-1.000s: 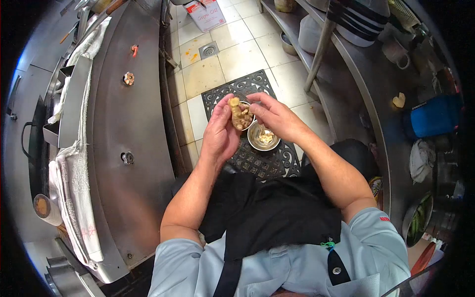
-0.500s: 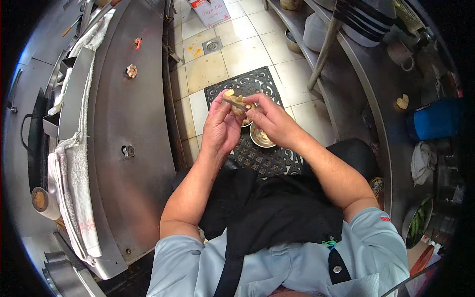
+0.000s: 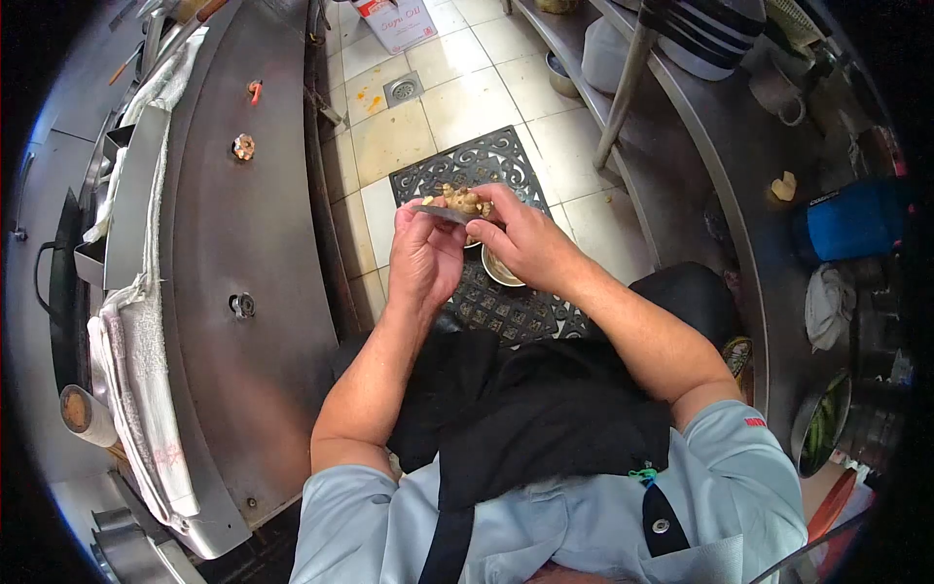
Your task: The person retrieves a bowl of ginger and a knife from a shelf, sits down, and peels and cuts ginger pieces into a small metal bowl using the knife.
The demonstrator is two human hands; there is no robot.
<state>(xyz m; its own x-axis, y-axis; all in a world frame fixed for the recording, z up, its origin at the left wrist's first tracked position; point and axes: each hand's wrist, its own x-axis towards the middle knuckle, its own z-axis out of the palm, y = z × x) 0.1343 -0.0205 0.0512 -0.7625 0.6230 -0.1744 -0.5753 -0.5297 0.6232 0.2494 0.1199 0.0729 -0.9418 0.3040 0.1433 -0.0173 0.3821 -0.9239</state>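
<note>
A knobbly ginger root (image 3: 465,200) is up between my two hands, above the floor mat. My left hand (image 3: 425,255) is closed around its left side, where a pale peeled patch shows near the fingertips. My right hand (image 3: 530,238) is closed on a knife (image 3: 443,212); its grey blade lies across the near side of the ginger, pointing left, and its handle is hidden in the hand. Below the hands, a metal bowl (image 3: 500,273) stands on the black mat (image 3: 467,158). Another container beside it is mostly covered by my hands.
A steel counter (image 3: 243,370) with folded white towels (image 3: 146,389) runs along the left. Steel shelving (image 3: 715,146) stands right, holding a blue container (image 3: 856,222) and a pale ginger-like piece (image 3: 783,186). Ahead are a floor drain (image 3: 403,90) and an oil carton (image 3: 397,24).
The ginger and knife have turned: the blade lies flatter and more of the root shows above it. Both hands appear slightly further left in the view, which has shifted a little.
</note>
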